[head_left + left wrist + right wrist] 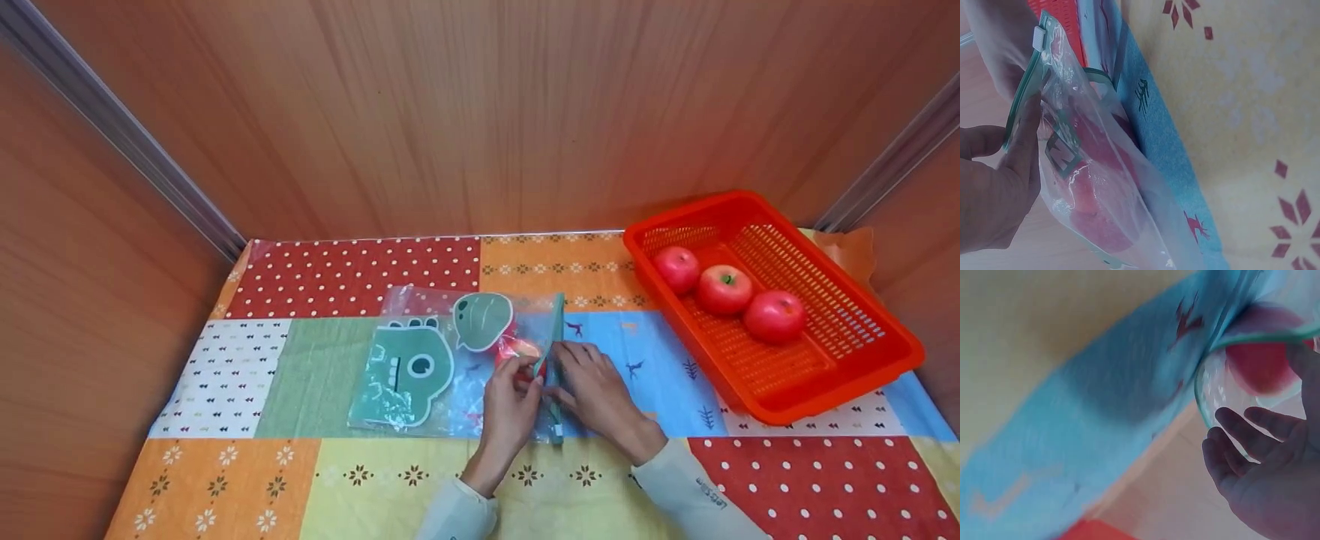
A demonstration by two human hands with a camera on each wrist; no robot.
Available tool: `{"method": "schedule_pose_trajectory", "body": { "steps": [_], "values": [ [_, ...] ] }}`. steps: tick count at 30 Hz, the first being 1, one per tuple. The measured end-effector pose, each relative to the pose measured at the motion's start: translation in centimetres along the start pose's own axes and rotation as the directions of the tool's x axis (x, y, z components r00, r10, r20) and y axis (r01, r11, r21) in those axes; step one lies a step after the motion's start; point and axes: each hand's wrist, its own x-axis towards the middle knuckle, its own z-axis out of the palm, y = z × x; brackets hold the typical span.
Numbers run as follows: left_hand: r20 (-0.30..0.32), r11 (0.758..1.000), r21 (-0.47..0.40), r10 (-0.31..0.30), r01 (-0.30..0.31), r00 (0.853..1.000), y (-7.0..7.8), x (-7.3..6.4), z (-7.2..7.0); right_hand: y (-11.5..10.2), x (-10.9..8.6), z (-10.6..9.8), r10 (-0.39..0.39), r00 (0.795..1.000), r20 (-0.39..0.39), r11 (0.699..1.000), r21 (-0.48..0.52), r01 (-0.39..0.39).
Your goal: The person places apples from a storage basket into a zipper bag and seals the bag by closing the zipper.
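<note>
A clear zip bag (401, 375) with a green cartoon print lies flat on the tablecloth, its green-edged mouth (559, 319) towards the right. Inside, near that mouth, is a red apple (1264, 368), partly hidden by the print and my left hand in the head view. My left hand (506, 405) pinches one green edge of the mouth between thumb and fingers; a white slider (1039, 38) sits farther along this edge. At the parted mouth is my right hand (600, 386), fingers loosely extended, its thumb at the green rim in the right wrist view.
An orange-red plastic basket (840, 401) stands on the right, holding three red apples (725, 289) along its left side. Patchwork cloth (315, 375) covers the table. Wood-grain panels (465, 112) enclose the back and both sides.
</note>
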Motion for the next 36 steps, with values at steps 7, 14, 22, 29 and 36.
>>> {"method": "schedule_pose_trajectory", "body": {
  "steps": [7, 14, 22, 29, 36],
  "values": [
    [0.006, 1.0, -0.006, 0.023, -0.023, 1.0, -0.1, 0.0, 0.1, 0.7, -1.1, -2.0, 0.004, 0.999, 0.04, 0.996, -0.092, 0.0],
    [0.015, 1.0, -0.008, -0.009, 0.009, 1.0, 0.1, -0.1, -0.1, 1.3, -1.9, -3.2, -0.004, 1.0, 0.023, 0.984, -0.176, 0.008],
    [0.013, 1.0, -0.004, -0.025, 0.026, 1.0, -0.1, -0.1, -0.1, 2.1, -2.6, -4.9, 0.012, 1.0, -0.002, 0.983, -0.185, -0.012],
    [0.016, 1.0, -0.018, -0.023, 0.023, 1.0, 0.0, -0.1, -0.1, 2.8, -3.0, -6.4, 0.02, 0.999, -0.029, 0.978, -0.208, -0.026],
    [0.031, 0.999, -0.027, -0.035, 0.036, 0.999, 0.1, 0.2, -0.2, 3.5, -3.2, -8.3, 0.046, 0.998, -0.05, 0.963, -0.265, -0.057]
  ]
}}
